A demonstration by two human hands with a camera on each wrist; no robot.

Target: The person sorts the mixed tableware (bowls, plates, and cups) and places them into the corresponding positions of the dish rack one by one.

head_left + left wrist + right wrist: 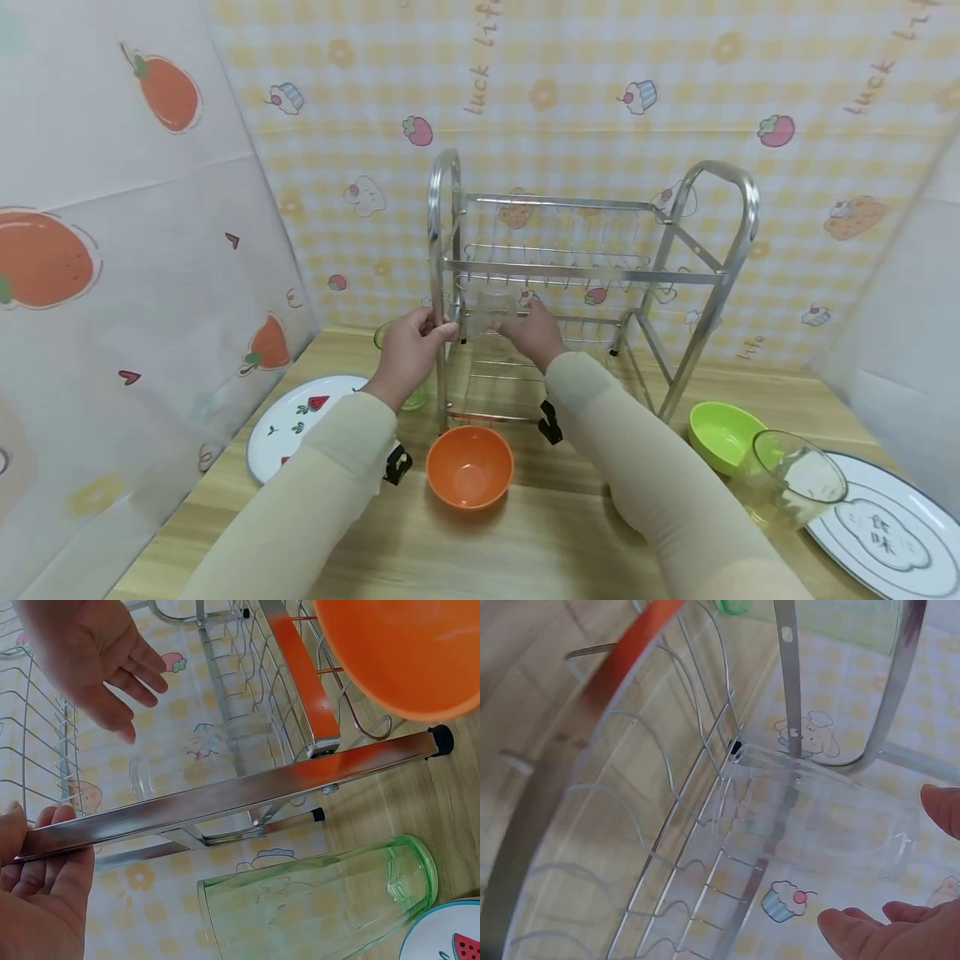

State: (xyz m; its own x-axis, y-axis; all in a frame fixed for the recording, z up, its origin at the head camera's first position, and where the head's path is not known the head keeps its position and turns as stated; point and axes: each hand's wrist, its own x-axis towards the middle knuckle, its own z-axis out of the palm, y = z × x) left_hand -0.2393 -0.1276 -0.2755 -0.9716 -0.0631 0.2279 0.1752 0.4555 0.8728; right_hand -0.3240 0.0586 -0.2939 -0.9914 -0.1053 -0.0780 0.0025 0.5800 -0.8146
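1. Head view: both my forearms, in pale sleeves (281,500), reach forward over the bench (450,567) towards the metal rack (581,272), the left one slanting inward from the left, the right one crossing in from the lower right.
2. My left hand (408,346) grips the rack's left front post (441,375), thumb on one side and fingers curled round the other.
3. My right hand (534,335) reaches in under the upper tier, thumb held away from the fingers; they are spread and pinch nothing.
4. The clear glass (825,814) stands on the rack's lower tier, at the left end near the post I hold. My right thumb and fingertips are just beside its upper end, apart from it.
5. Outside that post, a green glass (322,900) stands by my left hand.
6. An orange bowl (469,467) sits between my forearms, while the watermelon-patterned plate (300,408) is partly covered by my left arm.
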